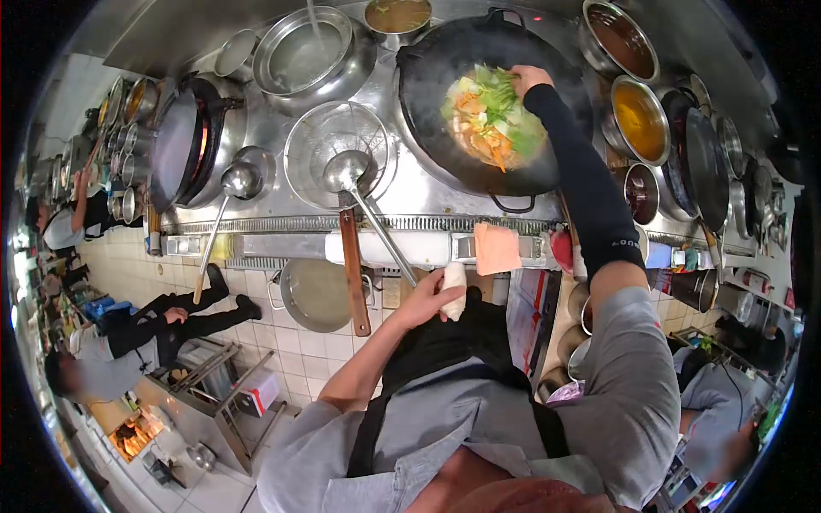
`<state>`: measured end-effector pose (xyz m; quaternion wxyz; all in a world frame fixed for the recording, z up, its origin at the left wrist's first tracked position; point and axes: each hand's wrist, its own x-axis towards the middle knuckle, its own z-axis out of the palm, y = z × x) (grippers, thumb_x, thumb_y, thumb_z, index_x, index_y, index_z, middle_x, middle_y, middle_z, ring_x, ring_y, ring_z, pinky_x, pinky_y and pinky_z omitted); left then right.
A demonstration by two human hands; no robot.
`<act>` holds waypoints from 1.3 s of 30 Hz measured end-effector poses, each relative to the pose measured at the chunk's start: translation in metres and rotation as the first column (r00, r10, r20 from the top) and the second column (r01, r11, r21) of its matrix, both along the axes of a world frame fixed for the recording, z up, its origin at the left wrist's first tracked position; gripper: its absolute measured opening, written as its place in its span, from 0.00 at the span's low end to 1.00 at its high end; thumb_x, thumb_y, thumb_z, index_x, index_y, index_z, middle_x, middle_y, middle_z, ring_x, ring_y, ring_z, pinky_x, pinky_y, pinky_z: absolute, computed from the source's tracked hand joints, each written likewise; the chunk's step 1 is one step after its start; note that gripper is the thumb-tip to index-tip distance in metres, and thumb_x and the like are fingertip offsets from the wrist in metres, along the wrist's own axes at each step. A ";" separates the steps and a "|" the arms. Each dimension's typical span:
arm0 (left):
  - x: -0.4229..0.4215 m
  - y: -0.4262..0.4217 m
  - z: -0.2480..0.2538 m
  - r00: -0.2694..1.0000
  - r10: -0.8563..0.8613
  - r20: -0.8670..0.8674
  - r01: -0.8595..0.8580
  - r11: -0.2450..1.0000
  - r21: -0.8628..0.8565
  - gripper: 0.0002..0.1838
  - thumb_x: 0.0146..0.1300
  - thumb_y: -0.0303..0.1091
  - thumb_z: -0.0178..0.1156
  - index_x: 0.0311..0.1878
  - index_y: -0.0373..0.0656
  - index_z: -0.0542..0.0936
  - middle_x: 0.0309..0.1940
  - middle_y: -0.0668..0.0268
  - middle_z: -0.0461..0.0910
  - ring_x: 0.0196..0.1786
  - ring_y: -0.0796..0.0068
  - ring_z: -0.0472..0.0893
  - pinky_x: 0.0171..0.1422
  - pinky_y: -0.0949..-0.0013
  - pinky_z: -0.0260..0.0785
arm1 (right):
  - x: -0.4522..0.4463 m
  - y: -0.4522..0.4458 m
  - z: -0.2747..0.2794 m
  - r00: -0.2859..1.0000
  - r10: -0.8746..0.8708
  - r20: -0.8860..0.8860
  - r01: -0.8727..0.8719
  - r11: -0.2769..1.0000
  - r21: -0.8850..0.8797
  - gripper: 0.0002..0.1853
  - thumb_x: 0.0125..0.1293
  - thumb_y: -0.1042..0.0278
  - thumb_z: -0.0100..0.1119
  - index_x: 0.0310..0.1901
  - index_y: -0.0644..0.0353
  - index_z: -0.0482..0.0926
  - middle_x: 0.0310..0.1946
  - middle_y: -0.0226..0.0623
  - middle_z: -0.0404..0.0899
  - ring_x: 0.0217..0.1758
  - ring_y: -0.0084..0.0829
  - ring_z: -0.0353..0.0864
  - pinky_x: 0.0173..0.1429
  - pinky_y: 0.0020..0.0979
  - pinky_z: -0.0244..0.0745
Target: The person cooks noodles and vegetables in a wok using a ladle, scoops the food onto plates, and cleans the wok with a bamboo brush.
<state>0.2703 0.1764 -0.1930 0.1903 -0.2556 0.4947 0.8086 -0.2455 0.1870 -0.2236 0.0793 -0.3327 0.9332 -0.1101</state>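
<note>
In the large black wok (428, 162) at top centre lie cut vegetables (492, 120), with green leaves, pale pieces and orange strips. My right hand (532, 79) is at the upper right edge of the leaves, its fingers bent down over them; what they hold, if anything, is hidden. Low at the centre, near my apron, my left hand (432, 299) is closed around a rolled white cloth (454, 291). A steel ladle (347, 171) rests in a round mesh strainer (310, 145) left of the wok, its handle end near my left hand.
An orange cloth (497, 249) hangs over the front rail. Metal bowls of sauce (640, 120) stand right of the wok. A water pot (304, 53) is at upper left, another ladle (242, 180) below it. Other people (111, 359) are at left and lower right.
</note>
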 end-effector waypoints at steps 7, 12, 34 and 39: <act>0.016 -0.017 -0.016 0.960 0.268 0.084 -0.280 0.937 0.209 0.24 0.71 0.44 0.61 0.62 0.37 0.72 0.40 0.64 0.82 0.34 0.75 0.84 0.26 0.72 0.75 | 0.015 0.061 0.000 0.965 -0.175 0.194 0.187 0.981 -0.046 0.12 0.63 0.66 0.66 0.48 0.55 0.87 0.41 0.48 0.86 0.44 0.47 0.85 0.54 0.45 0.80; 0.015 -0.018 -0.010 0.958 0.281 0.046 -0.285 0.936 0.206 0.24 0.72 0.43 0.60 0.62 0.37 0.72 0.41 0.64 0.82 0.34 0.75 0.84 0.28 0.72 0.76 | 0.046 0.031 0.000 0.998 0.058 0.029 -0.054 0.989 -0.138 0.13 0.66 0.64 0.62 0.49 0.55 0.88 0.38 0.49 0.87 0.40 0.44 0.86 0.52 0.43 0.81; 0.069 0.014 0.004 0.873 0.481 0.079 -0.479 0.877 -0.042 0.17 0.67 0.30 0.62 0.56 0.33 0.75 0.44 0.55 0.84 0.45 0.62 0.88 0.40 0.65 0.82 | 0.188 0.104 0.111 0.971 0.236 0.024 -0.225 0.949 -0.221 0.09 0.68 0.62 0.59 0.42 0.56 0.83 0.31 0.44 0.82 0.34 0.44 0.82 0.40 0.42 0.78; 0.104 0.035 0.023 0.718 0.692 0.071 -0.680 0.720 -0.142 0.17 0.67 0.31 0.61 0.55 0.32 0.75 0.45 0.51 0.84 0.44 0.58 0.88 0.41 0.65 0.82 | 0.405 0.138 -0.047 0.422 0.272 0.865 -0.585 0.810 0.030 0.43 0.68 0.25 0.46 0.54 0.66 0.83 0.50 0.61 0.83 0.52 0.55 0.83 0.59 0.47 0.75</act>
